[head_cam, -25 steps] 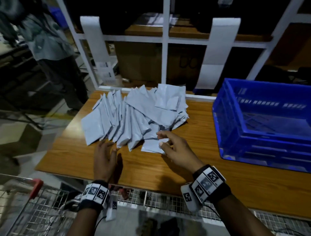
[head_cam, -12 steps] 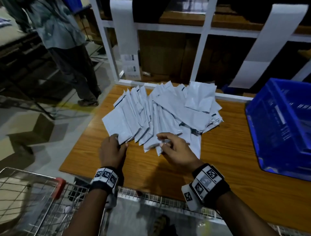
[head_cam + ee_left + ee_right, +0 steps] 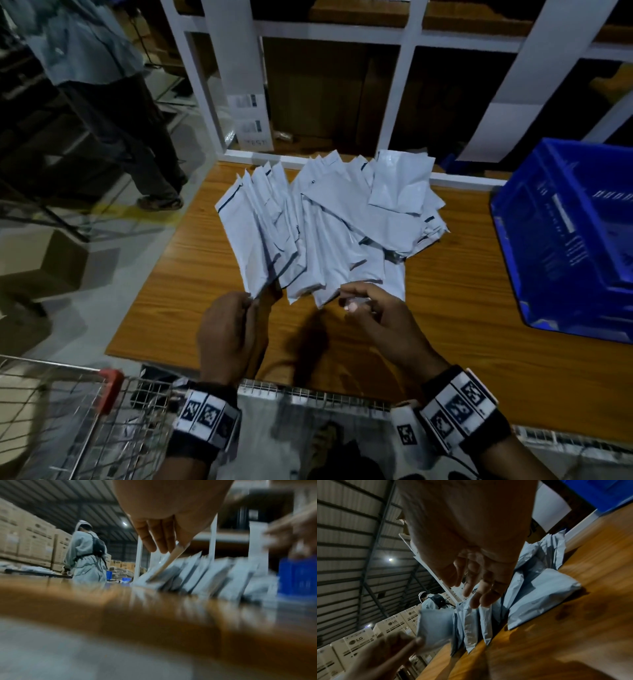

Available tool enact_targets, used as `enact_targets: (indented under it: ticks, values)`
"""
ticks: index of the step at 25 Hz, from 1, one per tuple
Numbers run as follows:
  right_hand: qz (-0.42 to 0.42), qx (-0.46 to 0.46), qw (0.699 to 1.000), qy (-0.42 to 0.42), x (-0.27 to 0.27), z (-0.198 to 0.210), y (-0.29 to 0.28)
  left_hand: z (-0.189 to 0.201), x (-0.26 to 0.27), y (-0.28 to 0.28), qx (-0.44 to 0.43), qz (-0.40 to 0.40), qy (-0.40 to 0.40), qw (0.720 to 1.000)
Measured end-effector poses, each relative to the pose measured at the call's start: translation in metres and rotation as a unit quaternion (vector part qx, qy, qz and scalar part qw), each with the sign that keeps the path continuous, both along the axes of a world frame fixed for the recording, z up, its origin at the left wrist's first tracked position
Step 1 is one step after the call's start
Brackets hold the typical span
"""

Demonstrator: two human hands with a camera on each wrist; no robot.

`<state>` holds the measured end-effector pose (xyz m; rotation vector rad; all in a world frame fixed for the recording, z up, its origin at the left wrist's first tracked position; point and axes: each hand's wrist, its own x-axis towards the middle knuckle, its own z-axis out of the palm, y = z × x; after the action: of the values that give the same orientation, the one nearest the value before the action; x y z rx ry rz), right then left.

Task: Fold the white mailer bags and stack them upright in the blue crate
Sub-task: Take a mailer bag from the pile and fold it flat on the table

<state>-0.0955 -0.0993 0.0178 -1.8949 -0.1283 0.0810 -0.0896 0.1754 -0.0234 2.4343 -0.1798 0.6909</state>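
Both hands have left the table: the left hand [image 3: 230, 329] is pinching the near corner of the leftmost bag [image 3: 244, 236], lifting it, while the right hand [image 3: 380, 320] is hovering loosely curled, empty, over the fanned pile [image 3: 342, 219]; the blue crate [image 3: 565, 240] is sitting at right.

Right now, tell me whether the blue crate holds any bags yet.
Apparently none. The part of the blue crate in the head view shows only bare blue plastic; the mailer bags lie fanned on the table.

Dim warehouse light, motion blur, wide-angle distortion, hand shadows
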Motion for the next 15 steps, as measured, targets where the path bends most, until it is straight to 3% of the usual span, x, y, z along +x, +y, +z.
enact_targets:
  ticks: [4, 8, 12, 15]
  values:
    - [-0.014, 0.034, 0.999, 0.019, -0.017, 0.007, -0.016, 0.044, -0.013, -0.040, -0.183, -0.035, -0.004, 0.982]
    - [-0.073, 0.052, 0.996, 0.003, -0.035, 0.012, -0.036, 0.058, -0.021, -0.079, -0.357, -0.094, 0.076, 0.926]
    - [-0.159, 0.093, 0.983, 0.005, -0.057, 0.005, -0.075, 0.037, -0.033, -0.116, -0.415, -0.170, 0.152, 0.881]
    - [-0.220, 0.057, 0.974, 0.017, -0.079, -0.003, -0.115, 0.023, -0.044, -0.151, -0.437, -0.201, 0.208, 0.852]
